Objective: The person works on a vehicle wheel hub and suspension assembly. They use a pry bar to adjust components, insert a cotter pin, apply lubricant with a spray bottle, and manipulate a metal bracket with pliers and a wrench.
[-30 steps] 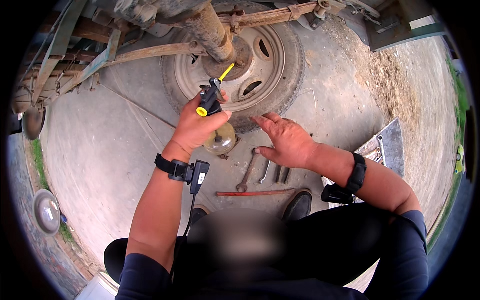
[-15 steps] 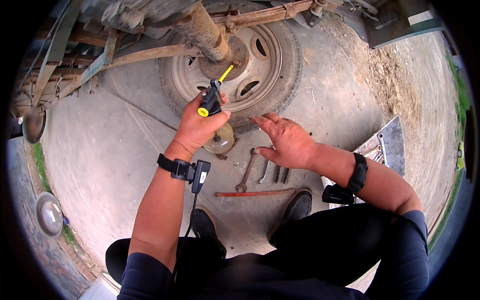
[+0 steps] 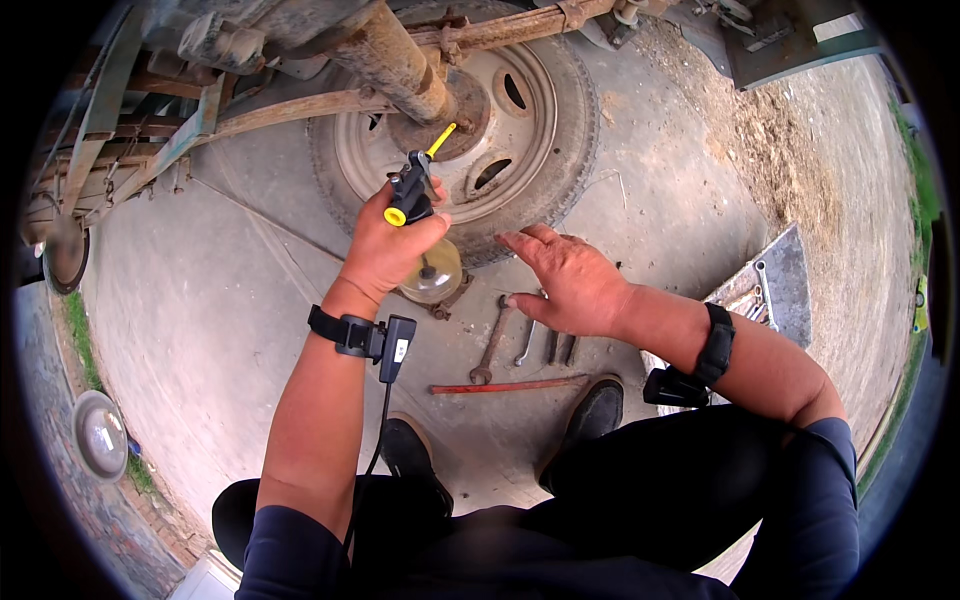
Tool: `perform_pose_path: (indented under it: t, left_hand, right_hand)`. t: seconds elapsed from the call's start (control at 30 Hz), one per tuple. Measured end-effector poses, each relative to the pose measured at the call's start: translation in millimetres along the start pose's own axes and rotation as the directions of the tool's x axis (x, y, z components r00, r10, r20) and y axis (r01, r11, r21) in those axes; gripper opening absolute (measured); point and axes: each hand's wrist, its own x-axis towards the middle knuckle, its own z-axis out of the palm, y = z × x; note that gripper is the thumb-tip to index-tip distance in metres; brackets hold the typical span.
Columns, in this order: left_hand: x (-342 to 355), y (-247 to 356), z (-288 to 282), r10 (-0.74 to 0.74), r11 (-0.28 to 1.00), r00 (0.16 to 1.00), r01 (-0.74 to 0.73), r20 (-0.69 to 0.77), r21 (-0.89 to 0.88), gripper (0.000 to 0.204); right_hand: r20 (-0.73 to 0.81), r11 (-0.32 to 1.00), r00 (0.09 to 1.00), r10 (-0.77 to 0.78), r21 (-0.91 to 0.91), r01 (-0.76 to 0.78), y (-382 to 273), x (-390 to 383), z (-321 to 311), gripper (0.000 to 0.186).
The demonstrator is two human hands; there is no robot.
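A grey concrete floor [image 3: 200, 330] spreads under a rusty vehicle frame, with a strip of loose dirt [image 3: 765, 150] along the right side. At the top, a thick brown axle [image 3: 385, 55] runs down to the middle of a wheel [image 3: 530, 190] with a dark tyre and a pale, dusty rim.

The person's left hand [image 3: 385, 245] is wrapped around a squirt bottle [image 3: 410, 183], its fingers curled about the black body. The bottle's yellow end cap faces back toward the person, and its clear, yellowish lower part hangs below the hand. The thin yellow spout points up and to the right, its tip in front of the hub; whether it touches the metal cannot be told.

The right hand [image 3: 575, 280] holds nothing. It is held out palm down, fingers fairly straight and close together, thumb apart, to the right of the bottle and well apart from it. The fingertips overlap the lower edge of the tyre in this view, and contact cannot be told.

Below that hand, a rusty wrench [image 3: 490, 345] and a silver wrench [image 3: 526, 345] lie side by side above a red bar [image 3: 510, 386]. Farther right, a metal tray [image 3: 785, 270] holds more tools
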Motion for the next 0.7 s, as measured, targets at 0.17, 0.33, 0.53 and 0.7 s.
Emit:
perform_pose_path:
  t: [0.17, 0.33, 0.53, 0.7]
  left_hand:
    - [0.3, -0.3, 0.7, -0.009, 1.0, 1.0, 0.009, -0.006, -0.006, 0.039]
    - [-1.9, -0.4, 0.2, -0.025, 1.0, 1.0, 0.024, 0.019, 0.019, 0.04]
    - [-2.2, -1.4, 0.9, -0.004, 1.0, 1.0, 0.004, 0.01, -0.011, 0.042]
    - [-3.1, -3.5, 0.0, 0.042, 0.999, 0.999, -0.042, -0.006, -0.01, 0.044]
  right_hand:
    - [0.013, 1.0, 1.0, 0.012, 0.001, -0.012, 1.2, 0.0, 0.7, 0.072]
    - [0.008, 1.0, 1.0, 0.009, 0.008, -0.009, 1.5, 0.4, 0.5, 0.072]
    - [0.014, 1.0, 1.0, 0.013, 0.014, -0.013, 1.8, 1.0, 1.4, 0.072]
    - [0.012, 1.0, 1.0, 0.009, 0.016, -0.01, 1.9, 1.2, 1.6, 0.072]
